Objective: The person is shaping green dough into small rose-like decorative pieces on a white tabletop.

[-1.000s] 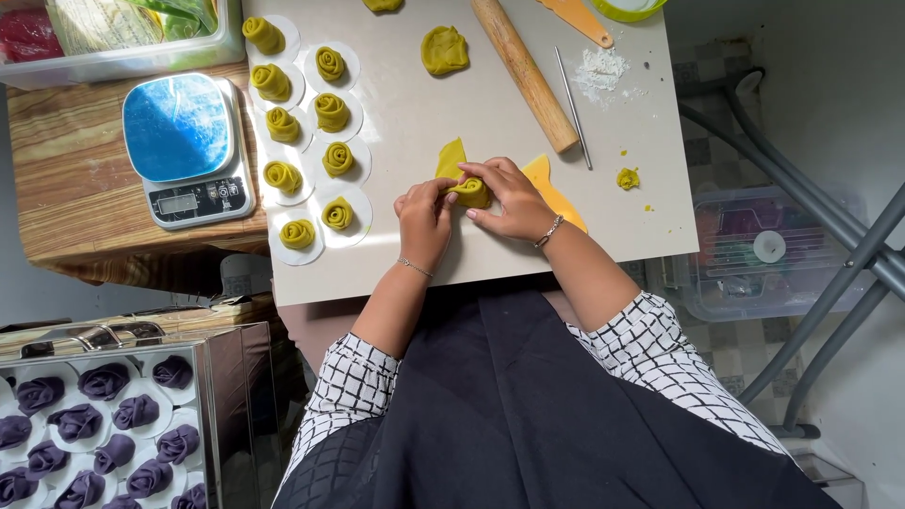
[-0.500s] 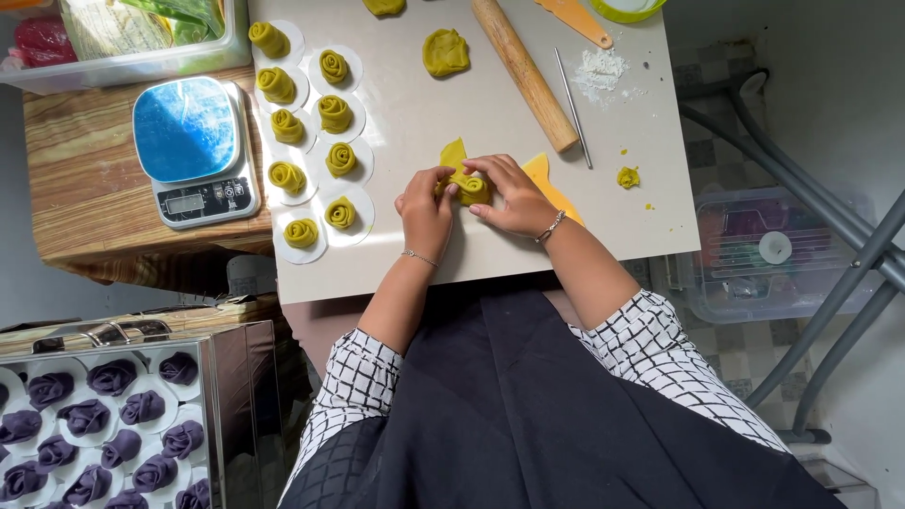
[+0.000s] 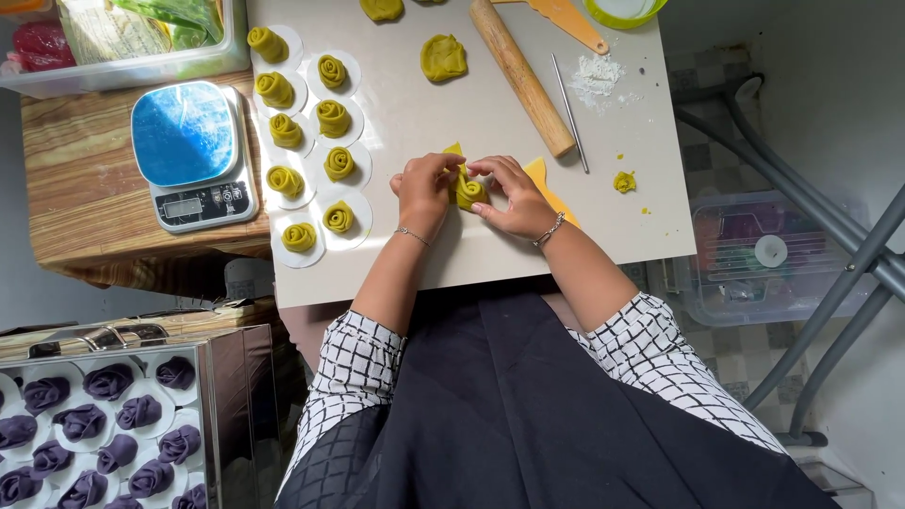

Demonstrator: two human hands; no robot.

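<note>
Both my hands meet over a half-rolled yellow-green dough rose (image 3: 468,191) on the pale work board (image 3: 452,254). My left hand (image 3: 424,188) pinches its left side and my right hand (image 3: 514,195) wraps its right side. Flat yellow dough petals (image 3: 537,174) stick out from under my right hand. To the left, several finished dough roses (image 3: 337,162) sit on round white papers in two columns.
A wooden rolling pin (image 3: 521,75), a thin metal skewer (image 3: 569,111), a dough lump (image 3: 443,57), flour (image 3: 599,75) and a dough scrap (image 3: 623,181) lie on the board. A blue kitchen scale (image 3: 191,155) stands left. A tray of purple roses (image 3: 94,424) sits bottom left.
My hands keep working the dough rose in the same place, with fingers shifted slightly around it. The view has drifted a little.
</note>
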